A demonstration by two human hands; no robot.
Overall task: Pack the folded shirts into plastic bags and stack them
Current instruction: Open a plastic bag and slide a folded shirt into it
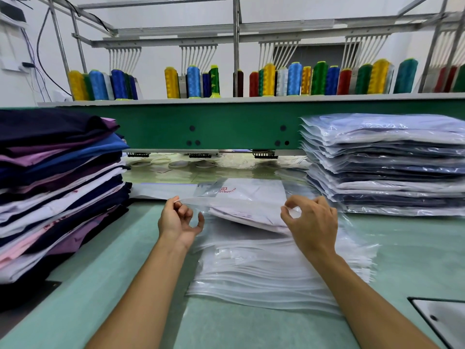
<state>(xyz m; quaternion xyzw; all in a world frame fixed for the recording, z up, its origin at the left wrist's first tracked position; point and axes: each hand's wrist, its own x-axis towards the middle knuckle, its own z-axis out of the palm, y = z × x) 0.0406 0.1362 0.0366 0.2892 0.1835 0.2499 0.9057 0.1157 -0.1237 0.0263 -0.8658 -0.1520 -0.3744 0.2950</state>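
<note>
Left hand [176, 219] and right hand [312, 222] each pinch the mouth edge of a clear plastic bag [210, 191] between thumb and forefinger. 1 white folded shirt [247, 217] sits in the bag between the 2 hands. Directly beneath: pile of empty bags [264, 273]. Left of the grip: stack of unbagged shirts [57, 185]. Right: stack of bagged shirts [390, 167].

Body log | my left hand [176, 219] and right hand [313, 222] were bare | my forearms [151, 285] were unsleeved to the frame edge
</note>
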